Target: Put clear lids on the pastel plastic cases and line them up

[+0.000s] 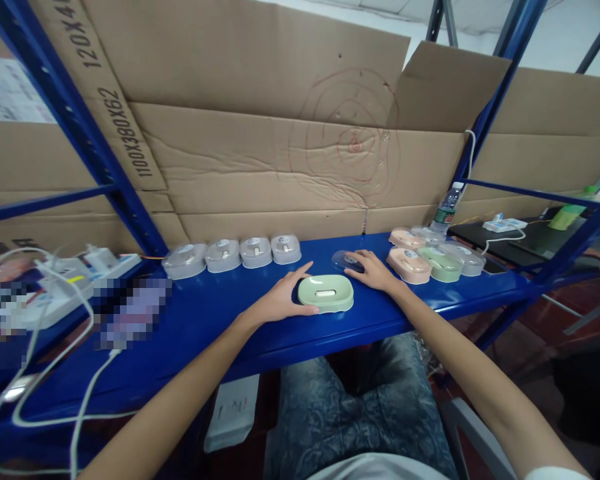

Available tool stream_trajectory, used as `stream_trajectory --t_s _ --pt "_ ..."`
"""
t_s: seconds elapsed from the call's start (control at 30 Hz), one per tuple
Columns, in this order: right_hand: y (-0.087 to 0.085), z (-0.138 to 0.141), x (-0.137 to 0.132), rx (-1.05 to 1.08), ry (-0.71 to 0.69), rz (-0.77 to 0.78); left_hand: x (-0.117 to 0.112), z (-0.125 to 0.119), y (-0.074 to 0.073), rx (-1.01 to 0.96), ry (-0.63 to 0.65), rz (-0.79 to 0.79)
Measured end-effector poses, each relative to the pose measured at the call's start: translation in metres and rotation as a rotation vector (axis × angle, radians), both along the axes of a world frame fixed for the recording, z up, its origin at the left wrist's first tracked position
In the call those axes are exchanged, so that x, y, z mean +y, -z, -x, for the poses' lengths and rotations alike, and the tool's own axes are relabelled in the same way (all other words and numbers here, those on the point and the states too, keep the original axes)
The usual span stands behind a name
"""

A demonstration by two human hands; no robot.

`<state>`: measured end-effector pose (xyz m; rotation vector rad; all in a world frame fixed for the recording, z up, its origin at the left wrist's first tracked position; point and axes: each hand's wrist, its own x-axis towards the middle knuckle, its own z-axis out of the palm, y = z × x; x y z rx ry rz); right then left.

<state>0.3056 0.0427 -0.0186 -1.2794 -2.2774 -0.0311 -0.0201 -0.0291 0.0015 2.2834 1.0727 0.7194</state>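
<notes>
Blue desk (205, 320), cardboard (260, 167) behind. Green box (326, 293) near front edge, middle; left hand (280, 300) spread, cupping its left end. Right hand (375, 270) flat on clear lid (341, 260) just behind. Best keep box pinned steady.

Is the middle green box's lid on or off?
Off: the green box sits uncovered; a clear lid lies behind it under the right hand.

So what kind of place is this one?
Likely a warehouse or small-factory station: blue steel racking as bench, flattened cardboard behind, rows of lidded plastic cases beside the green case the left hand grips.
</notes>
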Motion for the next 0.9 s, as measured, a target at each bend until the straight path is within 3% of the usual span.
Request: stream_trajectory --t_s 0.17,0.27,0.37,0.53,0.73,0.9 --pt "-0.022 0.018 -0.035 0.368 -0.208 -0.105 0.006 0.001 0.006 -0.048 0.010 0.049" --pt "-0.029 0.036 -0.059 0.383 -0.383 -0.088 0.008 0.002 0.008 -0.094 0.022 0.080" --pt "-0.025 0.051 -0.070 0.328 -0.486 -0.028 0.009 0.002 0.009 -0.138 0.042 0.123" --pt "-0.015 0.058 -0.073 0.252 -0.512 0.000 0.009 0.002 0.008 -0.149 0.039 0.139" --pt "-0.017 0.054 -0.078 0.173 -0.502 -0.012 0.008 0.002 0.006 -0.175 0.075 0.182" --pt "-0.017 0.052 -0.083 0.087 -0.468 -0.021 0.009 0.003 0.006 -0.114 0.081 0.107"
